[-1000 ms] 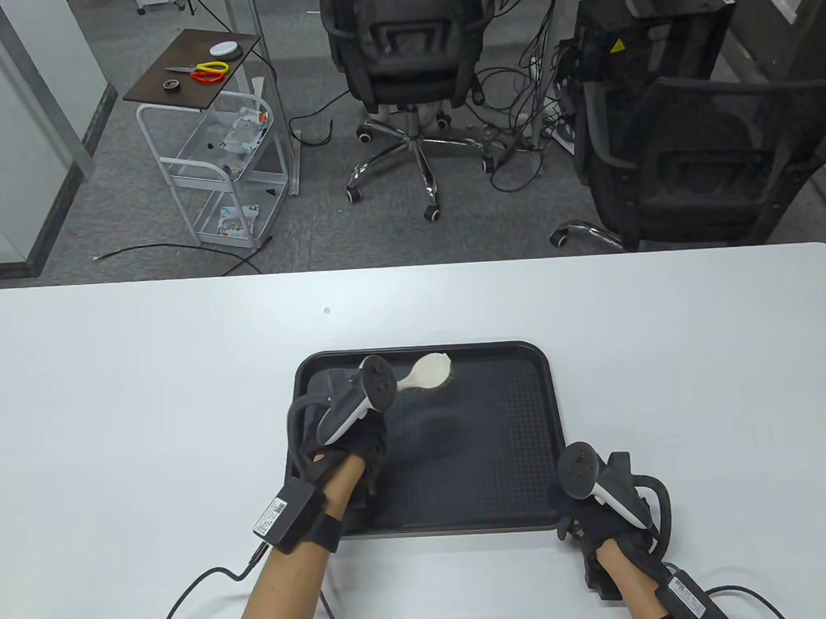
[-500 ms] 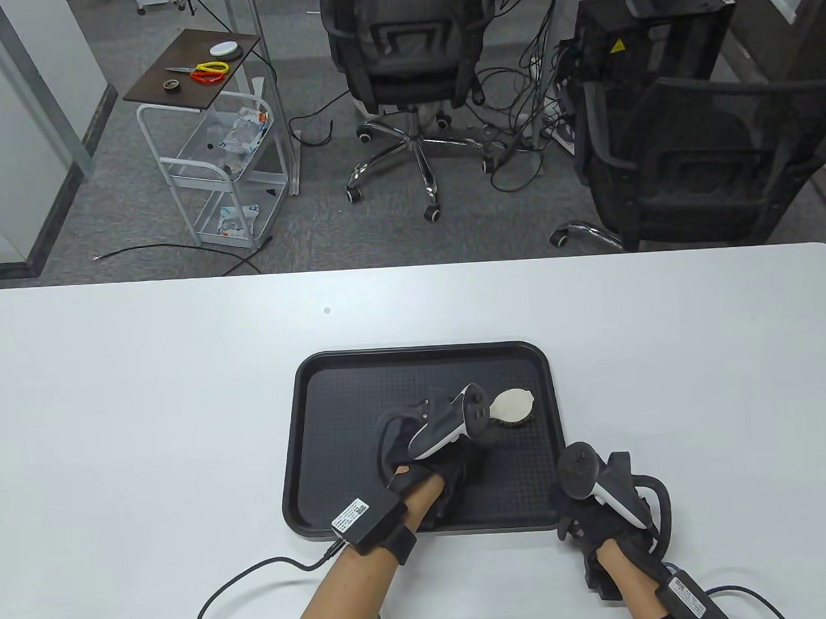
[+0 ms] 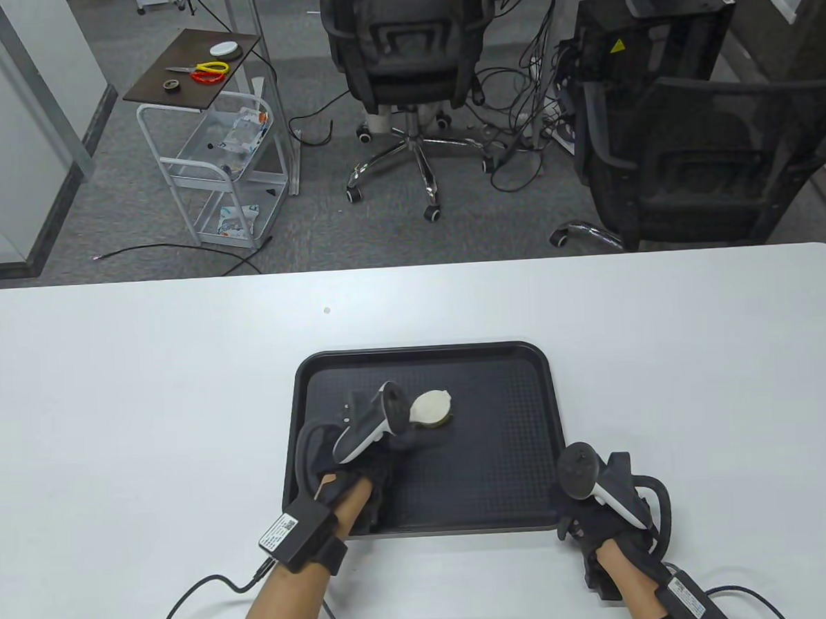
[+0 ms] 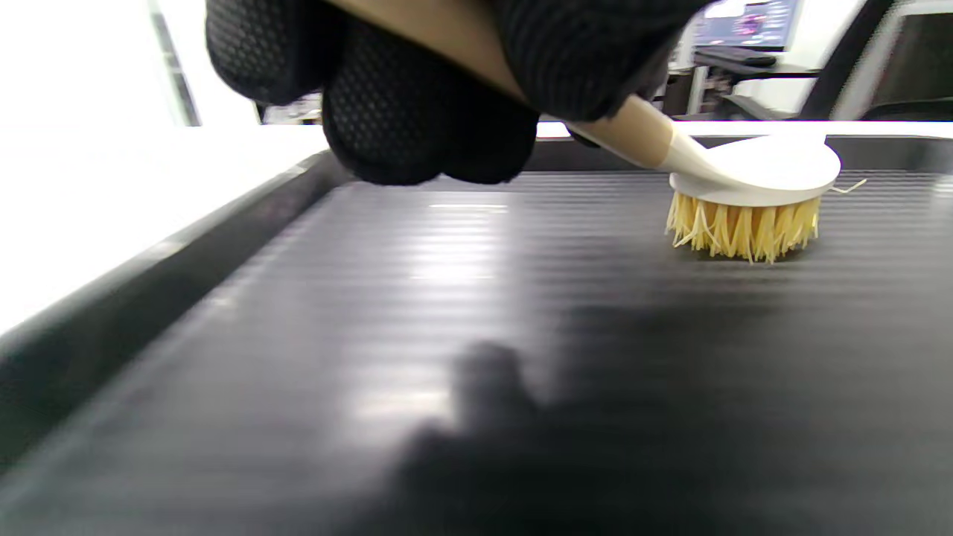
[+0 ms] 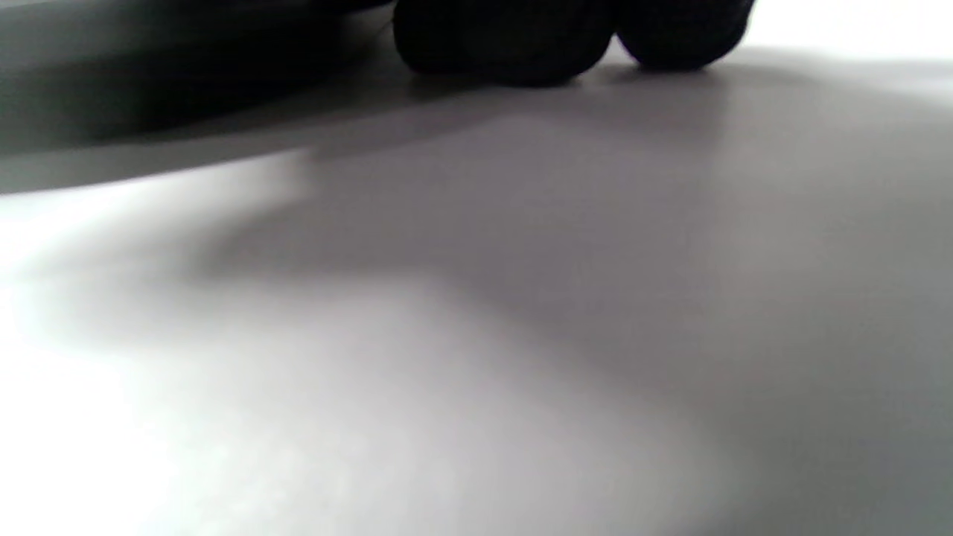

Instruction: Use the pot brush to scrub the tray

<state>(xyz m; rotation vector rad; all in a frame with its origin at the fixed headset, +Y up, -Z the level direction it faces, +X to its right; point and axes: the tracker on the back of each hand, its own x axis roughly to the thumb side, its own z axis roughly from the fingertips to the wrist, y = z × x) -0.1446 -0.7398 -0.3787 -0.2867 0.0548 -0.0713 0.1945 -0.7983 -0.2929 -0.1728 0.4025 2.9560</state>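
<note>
No text can be read anywhere. A yellow triangular warning sign (image 3: 618, 45) stands on the black cabinet (image 3: 654, 37) far right on the floor, its symbol too small to make out. A white label with small dark print (image 3: 278, 532) sits on the black box strapped to the left wrist, and a similar white label (image 3: 684, 595) on the black box at the right wrist; the print on both is too fine to read. Printed packets (image 3: 232, 219) lie on the low shelf of the white wire cart (image 3: 171, 177) far left, their lettering illegible.
</note>
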